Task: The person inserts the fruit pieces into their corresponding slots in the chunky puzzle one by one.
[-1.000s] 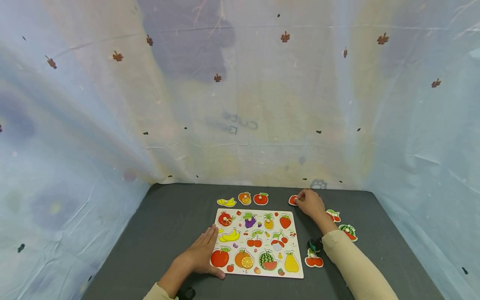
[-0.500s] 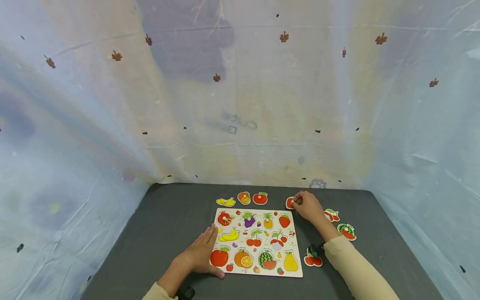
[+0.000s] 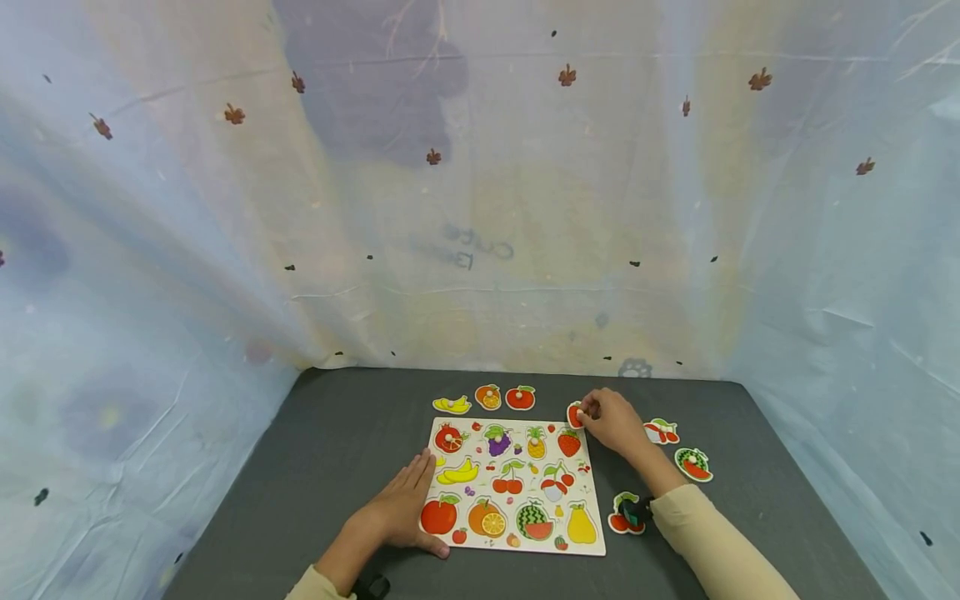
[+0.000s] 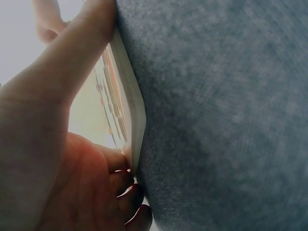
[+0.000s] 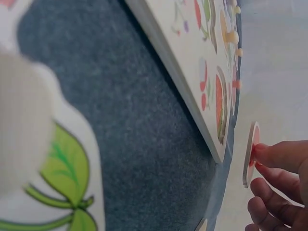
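A white fruit puzzle board (image 3: 600, 548) lies on the dark grey table. My left hand (image 3: 401, 504) rests along its left edge with fingers straight and thumb at the front corner; in the left wrist view that hand (image 4: 84, 187) meets the board's side (image 4: 137, 120). Just past the back right corner, my right hand (image 3: 611, 418) pinches a red fruit puzzle piece (image 3: 574, 415) between thumb and fingers. The right wrist view has this piece (image 5: 250, 156) tilted up on edge, its printed face toward the fingers. Near it, the strawberry recess (image 3: 569, 443) holds no knobbed piece.
Behind the board lie banana (image 3: 452, 405), orange (image 3: 488, 397) and red fruit (image 3: 521, 398) pieces. To the right are a red-and-green piece (image 3: 662, 432), a watermelon piece (image 3: 693, 465) and a cherry piece (image 3: 621, 523), partly under the right wrist's dark band. Printed curtains (image 3: 480, 208) surround the table.
My right hand has drawn toward me and left with the red fruit piece, from behind the board to its back right corner. My left hand has stayed in place.
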`<state>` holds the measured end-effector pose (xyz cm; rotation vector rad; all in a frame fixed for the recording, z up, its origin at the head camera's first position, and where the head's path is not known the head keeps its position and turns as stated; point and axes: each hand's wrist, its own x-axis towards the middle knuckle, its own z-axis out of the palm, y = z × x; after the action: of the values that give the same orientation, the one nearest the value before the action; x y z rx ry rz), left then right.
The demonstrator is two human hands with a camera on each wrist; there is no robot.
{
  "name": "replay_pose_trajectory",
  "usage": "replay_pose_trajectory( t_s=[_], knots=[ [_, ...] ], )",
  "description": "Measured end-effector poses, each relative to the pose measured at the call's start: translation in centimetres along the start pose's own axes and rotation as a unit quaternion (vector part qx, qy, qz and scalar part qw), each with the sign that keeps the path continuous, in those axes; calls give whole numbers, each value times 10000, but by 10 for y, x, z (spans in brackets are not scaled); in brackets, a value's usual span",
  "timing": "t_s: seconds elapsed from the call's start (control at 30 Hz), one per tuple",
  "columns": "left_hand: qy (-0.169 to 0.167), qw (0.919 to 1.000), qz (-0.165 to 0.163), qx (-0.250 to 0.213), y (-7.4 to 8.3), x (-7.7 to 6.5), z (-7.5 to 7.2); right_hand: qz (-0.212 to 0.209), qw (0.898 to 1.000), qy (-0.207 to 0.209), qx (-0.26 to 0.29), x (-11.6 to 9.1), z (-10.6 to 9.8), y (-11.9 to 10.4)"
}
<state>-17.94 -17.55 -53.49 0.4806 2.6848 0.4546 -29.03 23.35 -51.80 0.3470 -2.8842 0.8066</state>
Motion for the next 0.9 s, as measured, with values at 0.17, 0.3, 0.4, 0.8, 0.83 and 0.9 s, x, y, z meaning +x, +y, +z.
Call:
replay_pose_trajectory(
  t_s=[0.17, 0.3, 0.4, 0.8, 0.83, 0.9],
  knots=[
    [12, 10000, -10, -29, 1, -2, -1, -89, 9998, -153, 75, -5, 0, -4],
    [-1, 10000, 0, -29, 0, -2, -1, -175, 9993, -320, 83, -7, 1, -5],
    [0, 10000, 14, -23, 0, -2, -1, -239, 9986, -454, 149, -8, 2, -6],
    [9, 10000, 18, -30, 2, -3, -2, -265, 9965, -782, 113, -14, 5, -8],
    [12, 10000, 16, -23, 2, -3, -2, -269, 9965, -787, 113, -14, 5, -9],
    [12, 10000, 10, -19, 2, -3, -2, -292, 9963, -800, 116, -16, 4, -11]
  ],
)
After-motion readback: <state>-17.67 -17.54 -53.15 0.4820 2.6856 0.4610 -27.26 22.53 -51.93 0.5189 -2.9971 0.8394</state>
